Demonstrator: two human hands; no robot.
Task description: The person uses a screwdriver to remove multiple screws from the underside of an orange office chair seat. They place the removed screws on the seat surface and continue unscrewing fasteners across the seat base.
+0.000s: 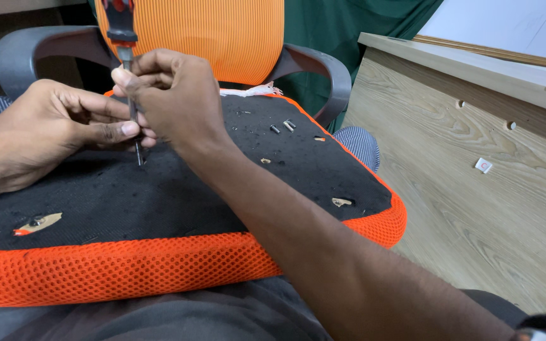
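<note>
The person holds a screwdriver straight up over the black underside of a chair seat; its tip touches the seat near the back left part, well away from the orange front edge. The right hand is closed round the thin metal shaft, just under the black and orange handle; the left hand pinches the shaft lower down, thumb and finger together, touching the right hand. The screwdriver looks hard and stiff and light, and the fat handle looks like the best place to grip it; the thin shaft may slip. The seat looks soft at its mesh rim. A few loose screws lie near the back right corner; no box or bowl holds them.
</note>
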